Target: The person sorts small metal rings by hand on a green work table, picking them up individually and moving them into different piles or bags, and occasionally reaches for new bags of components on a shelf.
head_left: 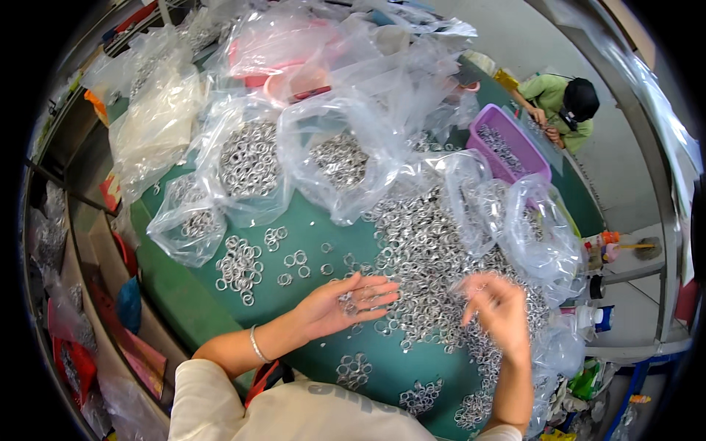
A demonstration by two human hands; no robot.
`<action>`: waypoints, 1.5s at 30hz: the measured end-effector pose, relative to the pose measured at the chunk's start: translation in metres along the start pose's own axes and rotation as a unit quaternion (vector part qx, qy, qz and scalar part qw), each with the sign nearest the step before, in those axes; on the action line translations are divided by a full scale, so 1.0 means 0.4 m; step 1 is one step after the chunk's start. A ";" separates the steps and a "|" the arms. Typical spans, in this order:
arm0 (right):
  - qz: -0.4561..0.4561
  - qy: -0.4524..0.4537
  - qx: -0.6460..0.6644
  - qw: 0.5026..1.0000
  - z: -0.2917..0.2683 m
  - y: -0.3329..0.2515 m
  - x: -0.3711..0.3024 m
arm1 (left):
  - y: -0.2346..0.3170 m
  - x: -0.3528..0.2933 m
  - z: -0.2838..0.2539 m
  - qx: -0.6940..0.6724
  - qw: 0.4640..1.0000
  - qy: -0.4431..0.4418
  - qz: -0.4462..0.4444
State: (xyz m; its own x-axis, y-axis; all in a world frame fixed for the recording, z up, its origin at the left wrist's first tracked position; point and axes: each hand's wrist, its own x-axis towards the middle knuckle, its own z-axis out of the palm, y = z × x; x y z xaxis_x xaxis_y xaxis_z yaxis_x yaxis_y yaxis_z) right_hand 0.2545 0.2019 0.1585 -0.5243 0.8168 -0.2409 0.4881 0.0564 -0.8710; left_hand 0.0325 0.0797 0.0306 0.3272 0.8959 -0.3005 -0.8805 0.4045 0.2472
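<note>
Metal rings [347, 303] rest in the left hand [331, 301] (palm up).

Light is bright, edges curve, and the right hand [501, 312] blurs.

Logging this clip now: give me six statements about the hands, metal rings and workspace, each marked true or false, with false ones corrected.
1. The left hand is open, with a few metal rings on it. True.
2. The purple bin holds nothing. False: the purple bin holds small metal parts.
3. The right hand is motion-blurred over the large heap of rings. True.
4. The bracelet is on the right arm. False: the bracelet is on the left arm.
5. A co-worker in a light green top is at the upper right. True.
6. The tabletop is red. False: the tabletop is green.
</note>
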 end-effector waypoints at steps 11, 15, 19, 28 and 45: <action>-0.185 0.267 0.039 0.945 -0.186 -0.016 0.206 | -0.028 0.010 -0.033 -0.017 0.995 0.085 0.047; -0.088 0.128 0.045 0.987 -0.015 0.062 0.037 | -0.021 -0.024 -0.060 0.101 0.983 0.127 0.080; 0.057 -0.083 0.080 0.992 0.109 0.153 -0.046 | -0.017 -0.053 -0.096 0.219 0.961 0.149 0.075; -0.126 0.104 -0.255 0.953 0.265 0.262 0.030 | -0.048 -0.049 -0.097 0.636 0.691 0.217 0.266; -0.019 0.062 -0.268 0.961 0.223 0.235 -0.009 | -0.034 -0.011 -0.073 0.768 0.530 0.263 0.246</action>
State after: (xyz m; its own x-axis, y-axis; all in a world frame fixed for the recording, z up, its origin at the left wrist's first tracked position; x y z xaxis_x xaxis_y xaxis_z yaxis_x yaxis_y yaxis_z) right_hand 0.2402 0.1530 0.0393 -0.4785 0.8682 -0.1312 0.7765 0.3486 -0.5249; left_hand 0.0332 0.0648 0.0016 -0.3091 0.9505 0.0331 0.6348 0.1802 0.7514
